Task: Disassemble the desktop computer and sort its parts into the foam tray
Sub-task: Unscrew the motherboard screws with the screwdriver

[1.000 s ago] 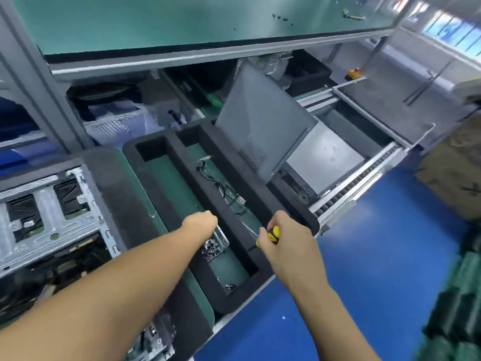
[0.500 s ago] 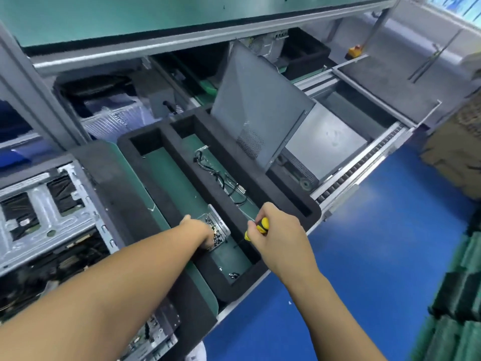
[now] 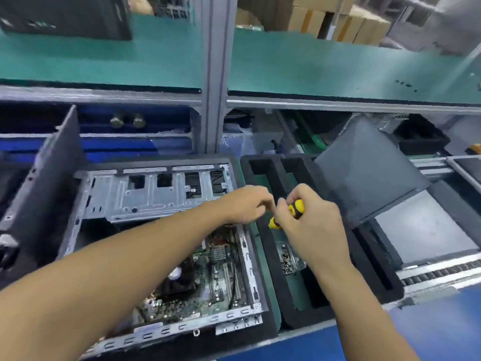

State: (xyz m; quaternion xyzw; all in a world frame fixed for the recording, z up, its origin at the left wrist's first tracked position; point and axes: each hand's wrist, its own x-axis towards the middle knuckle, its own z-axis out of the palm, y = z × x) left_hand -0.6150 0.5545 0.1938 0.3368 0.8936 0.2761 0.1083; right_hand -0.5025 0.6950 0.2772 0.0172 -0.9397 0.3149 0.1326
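Observation:
The open desktop computer case point(image 3: 156, 199) lies on the bench at centre left, its motherboard point(image 3: 216, 277) and CPU fan point(image 3: 179, 277) exposed. To its right sits the black foam tray point(image 3: 268, 256), with a small clear box of screws point(image 3: 287, 259) in one slot. My right hand point(image 3: 312, 230) grips a yellow-and-black screwdriver point(image 3: 296, 208) above the tray. My left hand point(image 3: 247, 204) hovers over the case's right edge, its fingertips drawn together close to my right thumb. Whether they pinch anything is not visible.
A grey side panel point(image 3: 364, 173) leans against the tray's far right end. A dark panel point(image 3: 44, 178) stands upright left of the case. A roller conveyor point(image 3: 442, 272) runs at the right. A green shelf point(image 3: 312, 66) overhangs the back.
My view has swung left from the tray to the computer case. My left hand has lifted away from the screw box toward the right hand. The right hand keeps hold of the screwdriver.

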